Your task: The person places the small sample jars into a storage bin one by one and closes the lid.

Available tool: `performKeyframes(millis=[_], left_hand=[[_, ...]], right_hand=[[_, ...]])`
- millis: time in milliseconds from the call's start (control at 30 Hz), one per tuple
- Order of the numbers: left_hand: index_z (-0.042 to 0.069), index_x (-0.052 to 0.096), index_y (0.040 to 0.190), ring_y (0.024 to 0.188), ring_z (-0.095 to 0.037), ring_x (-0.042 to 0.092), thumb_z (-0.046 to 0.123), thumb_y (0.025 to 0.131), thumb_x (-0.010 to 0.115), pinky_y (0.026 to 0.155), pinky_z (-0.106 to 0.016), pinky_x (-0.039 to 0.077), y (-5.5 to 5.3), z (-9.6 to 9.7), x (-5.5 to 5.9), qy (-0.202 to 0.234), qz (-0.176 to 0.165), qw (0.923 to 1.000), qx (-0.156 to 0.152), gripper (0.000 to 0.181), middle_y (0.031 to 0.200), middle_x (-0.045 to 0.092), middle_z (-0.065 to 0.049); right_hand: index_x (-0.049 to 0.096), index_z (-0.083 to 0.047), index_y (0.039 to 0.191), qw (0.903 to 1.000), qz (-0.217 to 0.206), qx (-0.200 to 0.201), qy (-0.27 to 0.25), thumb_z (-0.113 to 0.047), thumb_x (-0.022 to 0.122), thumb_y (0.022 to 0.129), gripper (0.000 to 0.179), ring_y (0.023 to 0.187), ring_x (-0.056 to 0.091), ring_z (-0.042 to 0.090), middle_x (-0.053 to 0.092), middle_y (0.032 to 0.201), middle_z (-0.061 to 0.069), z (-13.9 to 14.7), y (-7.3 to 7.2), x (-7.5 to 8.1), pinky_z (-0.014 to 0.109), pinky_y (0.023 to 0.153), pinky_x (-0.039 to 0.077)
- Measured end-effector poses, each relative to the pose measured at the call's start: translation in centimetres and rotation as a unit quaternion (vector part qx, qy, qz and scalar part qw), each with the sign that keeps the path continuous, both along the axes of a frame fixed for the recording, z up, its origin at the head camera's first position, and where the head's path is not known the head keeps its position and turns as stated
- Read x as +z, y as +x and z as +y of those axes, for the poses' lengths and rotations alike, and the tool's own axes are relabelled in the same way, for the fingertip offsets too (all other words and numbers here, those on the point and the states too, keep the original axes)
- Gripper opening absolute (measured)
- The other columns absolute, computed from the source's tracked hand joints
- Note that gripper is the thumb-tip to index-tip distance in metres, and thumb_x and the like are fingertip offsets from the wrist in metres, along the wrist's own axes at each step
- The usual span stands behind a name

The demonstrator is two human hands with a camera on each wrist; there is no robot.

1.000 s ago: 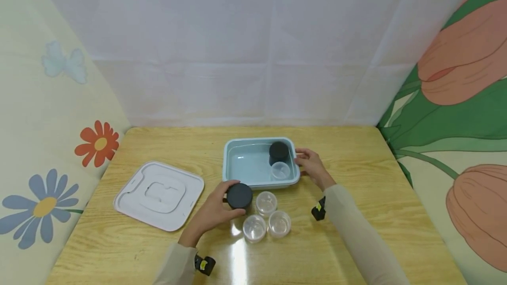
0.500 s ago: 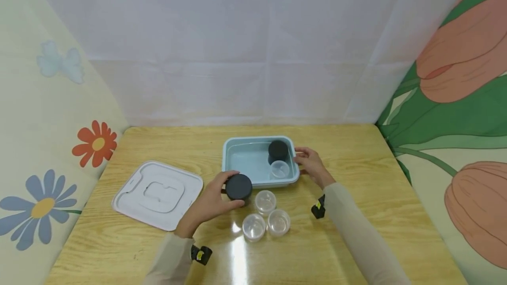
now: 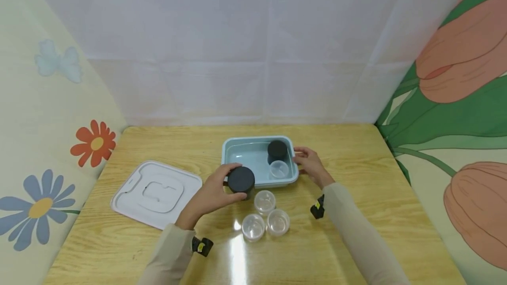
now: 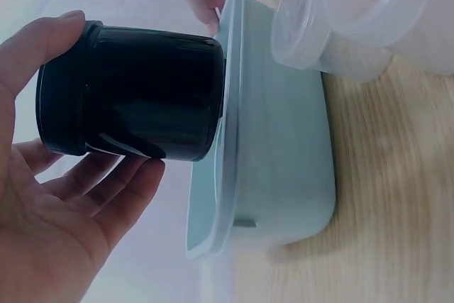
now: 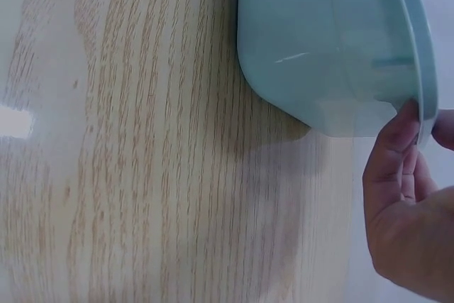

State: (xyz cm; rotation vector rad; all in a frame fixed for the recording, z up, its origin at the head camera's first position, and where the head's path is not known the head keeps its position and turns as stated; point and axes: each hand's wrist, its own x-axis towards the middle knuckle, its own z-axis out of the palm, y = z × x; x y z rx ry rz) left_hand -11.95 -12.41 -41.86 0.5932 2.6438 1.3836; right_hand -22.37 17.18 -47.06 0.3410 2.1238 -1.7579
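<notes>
My left hand (image 3: 214, 192) grips a black lidded jar (image 4: 142, 90) by its side, thumb and fingers spread round it. In the left wrist view the jar's base end is right at the rim of a pale blue plastic basin (image 4: 284, 140); in the head view it overlaps the basin's front left corner. At the basin's right end my right hand (image 5: 411, 204) pinches the rim between thumb and fingers. Inside the basin, on the right, stand another black jar (image 3: 277, 150) and a clear plastic cup (image 3: 279, 169) in front of it.
Three clear plastic cups (image 3: 264, 202) stand close together on the wooden table (image 3: 348, 241), just in front of the basin. A white lid (image 3: 158, 192) lies flat at the left. A white cloth (image 3: 198, 47) hangs behind the table, with patterned cloths at both sides.
My left hand has lifted the black jar away from beside the cups, forward to the basin's front left rim. My right hand stays at the basin's right end.
</notes>
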Motion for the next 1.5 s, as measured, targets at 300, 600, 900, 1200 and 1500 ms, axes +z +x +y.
performKeyframes(millis=[300, 600, 900, 1200, 1500], left_hand=[[0.003, 0.043, 0.137, 0.111, -0.029, 0.056, 0.022, 0.077, 0.079, 0.089, -0.041, 0.052, -1.6, 1.0, 0.6, 0.006, 0.008, 0.9999, 0.010, 0.073, 0.129, 0.051, -0.017], [0.004, 0.041, 0.139, 0.115, -0.031, 0.054, 0.023, 0.079, 0.078, 0.088, -0.047, 0.052, -4.1, 1.8, 0.3, -0.004, -0.006, 0.9997, 0.022, 0.073, 0.133, 0.050, -0.017], [0.005, 0.041, 0.140, 0.114, -0.032, 0.054, 0.025, 0.081, 0.076, 0.088, -0.049, 0.051, -6.2, 2.5, 0.0, -0.008, -0.015, 0.9997, 0.020, 0.072, 0.133, 0.049, -0.018], [0.008, 0.042, 0.138, 0.117, -0.032, 0.051, 0.027, 0.081, 0.075, 0.094, -0.050, 0.046, -8.1, 3.2, -1.5, -0.022, -0.027, 0.9990, 0.028, 0.069, 0.134, 0.048, -0.016], [0.003, 0.041, 0.139, 0.114, -0.034, 0.053, 0.028, 0.080, 0.076, 0.093, -0.050, 0.046, -9.7, 3.7, -3.2, -0.047, -0.039, 0.9970, 0.047, 0.074, 0.132, 0.050, -0.018]], right_hand=[[0.045, -0.009, 0.138, 1.0000, -0.006, -0.005, 0.004, -0.008, 0.053, 0.095, 0.044, 0.093, 0.057, 0.015, 0.054, 0.125, 0.013, 0.1, 0.0, -0.2, 0.028, 0.067, 0.051], [0.043, -0.006, 0.139, 0.9999, 0.002, 0.004, -0.009, -0.008, 0.052, 0.095, 0.046, 0.087, 0.058, 0.013, 0.053, 0.127, 0.016, 0.0, 0.0, -0.3, 0.030, 0.069, 0.054], [0.044, -0.009, 0.139, 1.0000, -0.003, 0.001, -0.007, -0.008, 0.052, 0.095, 0.044, 0.090, 0.058, 0.014, 0.053, 0.127, 0.015, -0.1, -0.1, -0.2, 0.029, 0.067, 0.053], [0.045, -0.008, 0.138, 0.9999, -0.007, -0.002, -0.008, -0.007, 0.053, 0.095, 0.044, 0.089, 0.058, 0.014, 0.054, 0.127, 0.016, -0.1, 0.0, 0.3, 0.027, 0.065, 0.053], [0.045, -0.009, 0.138, 0.9999, -0.011, -0.007, -0.004, -0.008, 0.053, 0.095, 0.044, 0.092, 0.059, 0.016, 0.054, 0.128, 0.016, -0.1, -0.1, -0.1, 0.029, 0.069, 0.054]])
